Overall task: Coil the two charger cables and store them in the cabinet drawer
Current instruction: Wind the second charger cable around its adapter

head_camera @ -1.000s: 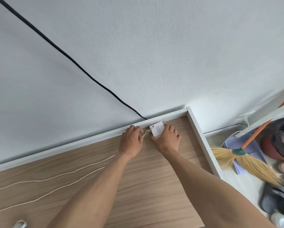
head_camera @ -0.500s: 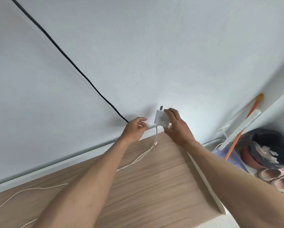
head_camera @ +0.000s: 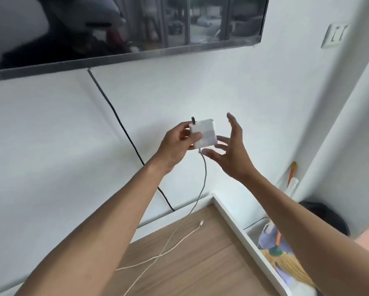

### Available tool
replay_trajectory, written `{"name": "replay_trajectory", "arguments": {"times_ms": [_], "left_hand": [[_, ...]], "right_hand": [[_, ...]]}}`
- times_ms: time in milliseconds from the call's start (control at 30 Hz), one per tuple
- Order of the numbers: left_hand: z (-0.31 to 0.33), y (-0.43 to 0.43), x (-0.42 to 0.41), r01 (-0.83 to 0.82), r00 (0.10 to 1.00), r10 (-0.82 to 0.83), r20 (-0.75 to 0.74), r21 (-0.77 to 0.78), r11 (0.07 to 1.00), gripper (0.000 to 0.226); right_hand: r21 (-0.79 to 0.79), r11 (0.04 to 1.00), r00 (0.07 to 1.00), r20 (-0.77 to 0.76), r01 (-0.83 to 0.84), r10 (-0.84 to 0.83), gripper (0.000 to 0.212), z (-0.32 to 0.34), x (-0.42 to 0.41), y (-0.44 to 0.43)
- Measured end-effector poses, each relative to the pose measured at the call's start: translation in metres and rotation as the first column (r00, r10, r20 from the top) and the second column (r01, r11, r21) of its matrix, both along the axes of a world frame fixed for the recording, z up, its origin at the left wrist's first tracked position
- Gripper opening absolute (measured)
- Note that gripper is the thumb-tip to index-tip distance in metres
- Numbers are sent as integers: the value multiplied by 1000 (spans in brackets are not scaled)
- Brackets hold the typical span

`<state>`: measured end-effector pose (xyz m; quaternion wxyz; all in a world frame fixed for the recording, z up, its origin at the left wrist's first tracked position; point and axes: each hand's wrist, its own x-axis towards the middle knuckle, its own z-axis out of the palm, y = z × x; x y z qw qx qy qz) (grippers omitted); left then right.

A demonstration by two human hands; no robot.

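My left hand holds a white charger brick up in front of the wall, thumb across its face, plug prongs pointing up. Its white cable hangs from the brick down to the wooden cabinet top. A second thin white cable lies on that top, its connector end near the back corner, and crosses the hanging one. My right hand hovers just right of the brick, fingers spread, gripping nothing. No drawer is in view.
A wall-mounted TV hangs above, with a black cord running down behind the cabinet. A white raised edge borders the cabinet top. To the right stand a broom, a dark helmet-like object and a wall switch.
The charger brick has been lifted from the cabinet's back corner to chest height. It passed from my right hand to my left, and my right hand let go. The view tilted upward.
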<state>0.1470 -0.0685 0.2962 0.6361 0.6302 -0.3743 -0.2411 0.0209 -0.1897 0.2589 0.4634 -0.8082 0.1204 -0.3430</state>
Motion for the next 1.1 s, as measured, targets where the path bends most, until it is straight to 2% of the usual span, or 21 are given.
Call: {"name": "replay_trajectory", "arguments": {"times_ms": [67,100,167,300,400,500,567,633,767,867,933,1033,1100], "left_hand": [[17,6,-5,14,999,-18,-52,-80,997,27],[24,9,-7,27,997,-36,-75,-107,994,27],[32,17,-10,63,992,-77,-98,-139,988,28],[44,47,-12,154,986,-161,-45,-128,980,26],[48,77,-10,274,961,-276,-12,-86,958,36],[42,104,-11,360,917,-371,148,93,928,36],[34,116,-15,328,857,-403,319,266,907,32],[26,120,-20,261,821,-394,413,342,903,30],[17,129,-28,86,819,-261,510,342,936,14],[14,128,-30,-14,834,-172,524,332,943,14],[16,128,-31,-71,843,-106,528,304,950,21],[31,128,-36,-148,865,10,502,237,960,26],[43,130,-41,-162,909,72,410,189,969,19]], "right_hand": [[271,957,985,-108,-100,134,60,12,-1,15],[321,934,960,-173,-157,220,49,14,-1,24],[332,918,931,-212,-217,297,43,17,-2,39],[332,896,915,-173,-295,365,34,27,-9,54],[316,905,869,-311,-286,384,29,39,-21,56],[242,946,832,-463,-214,306,30,58,-30,58],[175,967,805,-537,-185,251,29,70,-30,61],[105,981,776,-601,-160,191,31,79,-30,65],[52,997,775,-627,-57,77,24,94,-34,88],[-167,986,791,-605,-23,-84,23,105,-36,104],[-309,951,831,-528,2,-173,24,112,-36,114],[-378,925,889,-407,45,-210,26,124,-40,127],[-420,905,921,-327,57,-210,27,128,-46,133]]}}
